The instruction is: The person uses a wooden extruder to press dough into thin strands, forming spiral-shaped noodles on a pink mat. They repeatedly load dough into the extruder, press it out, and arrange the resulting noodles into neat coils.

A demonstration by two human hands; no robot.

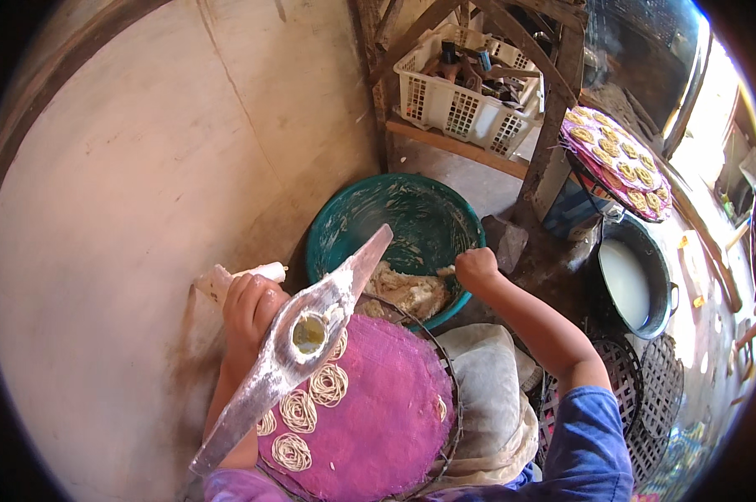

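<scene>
My press [332, 311], the long shiny bar with a hole in the middle, is tilted over the pink cloth [394, 402]. Left hand [252, 311] is just beside it, fingers wrapped round a white bar [267, 272]. Something yellowish shows in the hole, but I can't tell you if that's a load of dough.

Progress? Early days on this cloth, I reckon. I count about five coils [328, 385], all along the left side, a couple partly hidden by the press, plus a stray scrap near the right edge. Most of the cloth is plain pink, so plenty left.

Right hand [476, 268] is at the rim of the green basin [369, 209], fingers curled together; can't tell if there's any dough [407, 291] in them. A fair lump sits low in there, smears up the walls, so the batch isn't used up.

Further right, another tray [599, 180] is covered in yellower coils, so that one looks done. Below it's a pot [645, 243] of cloudy liquid.
</scene>
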